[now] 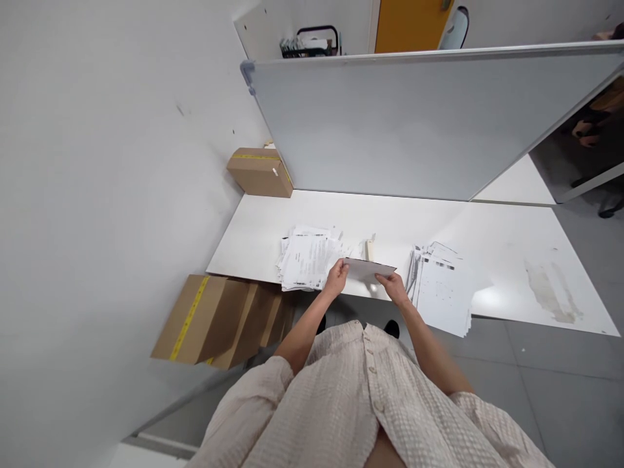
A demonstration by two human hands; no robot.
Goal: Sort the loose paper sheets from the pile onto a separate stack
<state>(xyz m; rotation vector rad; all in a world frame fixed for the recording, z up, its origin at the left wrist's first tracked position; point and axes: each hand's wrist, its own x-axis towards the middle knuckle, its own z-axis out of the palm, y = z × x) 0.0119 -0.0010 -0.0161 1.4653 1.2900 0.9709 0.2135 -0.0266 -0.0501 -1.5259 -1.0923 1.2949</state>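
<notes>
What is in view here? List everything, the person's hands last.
sheet: 1, white, held over the table's near edge
left stack: 1, white printed papers, table left
right stack: 1, white printed papers, table right
table: 1, white
whiteboard: 1, grey-white, standing behind the table
boxes: several, brown, floor at left
small box: 1, brown, table's far left corner
left hand: on the sheet's left end
right hand: on its right end

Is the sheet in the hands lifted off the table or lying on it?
Lifted. The sheet is held nearly flat between the left hand and right hand, above the table edge, between two paper stacks.
</notes>
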